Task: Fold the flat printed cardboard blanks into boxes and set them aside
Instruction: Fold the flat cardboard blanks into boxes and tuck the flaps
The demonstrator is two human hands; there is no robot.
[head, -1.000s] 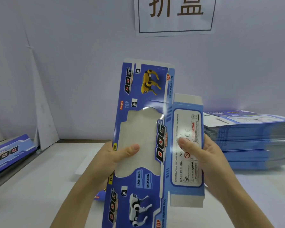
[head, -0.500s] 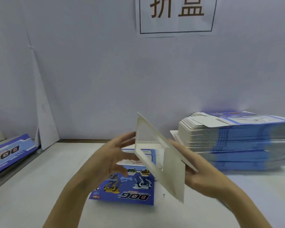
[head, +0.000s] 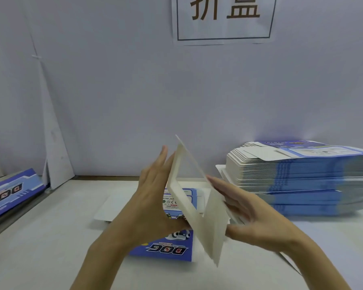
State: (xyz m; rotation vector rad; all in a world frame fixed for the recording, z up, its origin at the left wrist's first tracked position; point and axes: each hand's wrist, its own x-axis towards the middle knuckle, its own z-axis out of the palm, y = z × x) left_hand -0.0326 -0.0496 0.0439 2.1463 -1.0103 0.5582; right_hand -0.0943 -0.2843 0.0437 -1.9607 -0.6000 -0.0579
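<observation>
Folding right now: the white-backed cardboard blank is up in the air just left of the tall stack of flat blue-and-white printed blanks, creased into a sharp wedge with its matte, unprinted side facing us. Left hand is flat against the wedge's far-from-stack panel, fingers straight and pointing upward. Right hand presses the stack-side panel with straight fingers (no pinching on either side, just palms and fingers squeezing inward). The blank's edges look thin and crisp, though motion blur softens the lower corner.

Half a second back that blank lay lower and shallower between the hands. Now its top edge has climbed and the panel by the left hand stands much steeper, the left fingers having swung up with it. A second ago the glossy printed face was turned toward us, opened flat.

Below the hands, left of the stack, a blue printed blank with "DOG" lettering lies flat on the smooth white table. Far left of the stack sits a long blue printed box, and above the stack, to its left, hangs a white paper sign with brown characters.
</observation>
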